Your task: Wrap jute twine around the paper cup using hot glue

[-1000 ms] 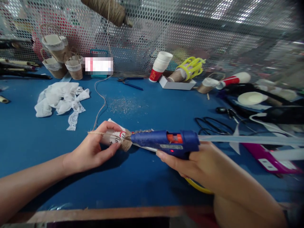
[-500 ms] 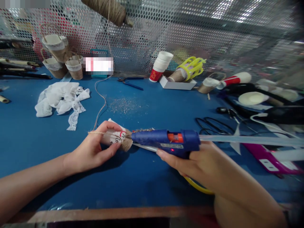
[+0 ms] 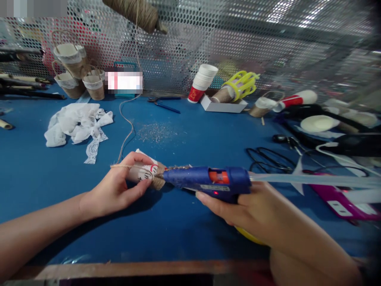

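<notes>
My left hand [image 3: 126, 182] is closed around a paper cup [image 3: 142, 174] lying on its side, partly wrapped in twine at the end facing right. A strand of twine [image 3: 126, 137] runs from the cup over my fingers and up toward a spool [image 3: 133, 14]. In my right hand [image 3: 241, 208] is a blue hot glue gun [image 3: 205, 180], its red light lit and a long clear glue stick [image 3: 297, 180] in its back. The nozzle points left and meets the cup beside the twine wrap; whether it touches is hard to tell.
White lace [image 3: 74, 123] lies at left, near twine-wrapped cup baskets [image 3: 70, 63]. Pliers [image 3: 165, 105], stacked paper cups [image 3: 202, 83] and a white box [image 3: 224, 105] stand at the back. Black cables [image 3: 264, 159] and a purple power strip [image 3: 339, 198] are at right.
The glue gun's nozzle has shifted slightly left and down along the cup, with its body tilting a little. My left hand and the cup have stayed in place.
</notes>
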The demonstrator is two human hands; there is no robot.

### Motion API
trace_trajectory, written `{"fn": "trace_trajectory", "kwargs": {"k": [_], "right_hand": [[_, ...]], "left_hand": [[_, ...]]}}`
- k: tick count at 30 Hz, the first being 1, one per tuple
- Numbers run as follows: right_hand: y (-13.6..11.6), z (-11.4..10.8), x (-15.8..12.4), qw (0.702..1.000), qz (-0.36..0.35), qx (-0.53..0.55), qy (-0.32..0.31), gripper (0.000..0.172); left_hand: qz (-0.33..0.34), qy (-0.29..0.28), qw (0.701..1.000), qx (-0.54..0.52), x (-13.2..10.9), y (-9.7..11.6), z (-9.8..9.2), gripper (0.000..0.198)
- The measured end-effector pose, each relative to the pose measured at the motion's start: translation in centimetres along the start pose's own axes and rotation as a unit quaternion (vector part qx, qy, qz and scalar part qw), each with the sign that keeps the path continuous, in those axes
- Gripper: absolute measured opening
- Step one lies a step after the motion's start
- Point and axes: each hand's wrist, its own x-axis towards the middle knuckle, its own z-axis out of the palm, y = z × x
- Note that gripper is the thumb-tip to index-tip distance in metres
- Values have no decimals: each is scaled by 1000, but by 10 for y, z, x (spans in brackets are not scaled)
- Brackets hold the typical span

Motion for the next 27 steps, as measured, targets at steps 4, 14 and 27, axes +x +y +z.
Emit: {"fn": "trace_trajectory", "kwargs": {"k": [4,14,27], "right_hand": [[1,2,-1,1000,-7,-3,2,30],[3,-5,7,999,33,12,-30,32],[-7,-2,22,977,198,63,-37,37]], "left_hand": [[2,-4,1000,-2,-1,0,0,28],[9,2,1000,18,-3,-3,0,30],[10,2,1000,29,-2,-3,0,28]]}}
